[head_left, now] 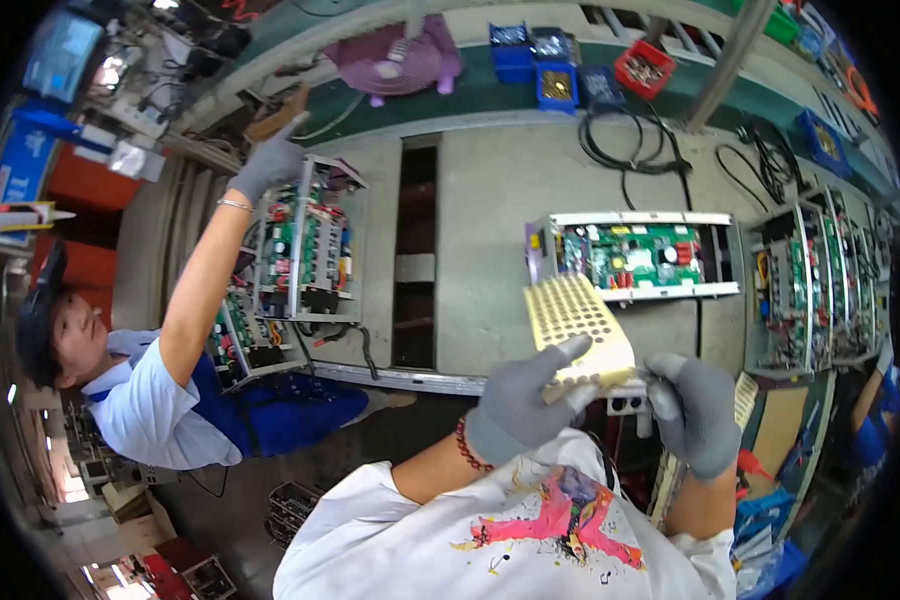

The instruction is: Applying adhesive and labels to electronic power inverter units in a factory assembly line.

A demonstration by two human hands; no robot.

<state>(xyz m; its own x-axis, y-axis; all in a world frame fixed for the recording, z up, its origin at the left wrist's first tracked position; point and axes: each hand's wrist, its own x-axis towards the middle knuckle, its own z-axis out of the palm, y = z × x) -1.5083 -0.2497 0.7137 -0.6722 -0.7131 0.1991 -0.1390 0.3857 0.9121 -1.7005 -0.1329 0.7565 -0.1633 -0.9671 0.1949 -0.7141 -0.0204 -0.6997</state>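
Observation:
Both my hands wear grey gloves and are close together in front of my chest, over the table's near edge. My left hand (525, 398) pinches a pale yellow sheet (582, 325) covered in rows of small dark round dots, which looks like a sticker sheet. Against the sheet's lower right corner, my right hand (698, 408) has its fingers bent together; whether something small is between them I cannot make out. Just beyond the sheet lies an open metal case (638, 255) with a green circuit board inside.
Left, a co-worker's gloved hand (270, 160) reaches over upright board assemblies (315, 240). More assemblies (795, 280) stand at right. Behind are coiled black cables (625, 150), a purple fan (395, 65), a red screw bin (645, 70) and blue bins (556, 87). A slot (415, 250) crosses the table.

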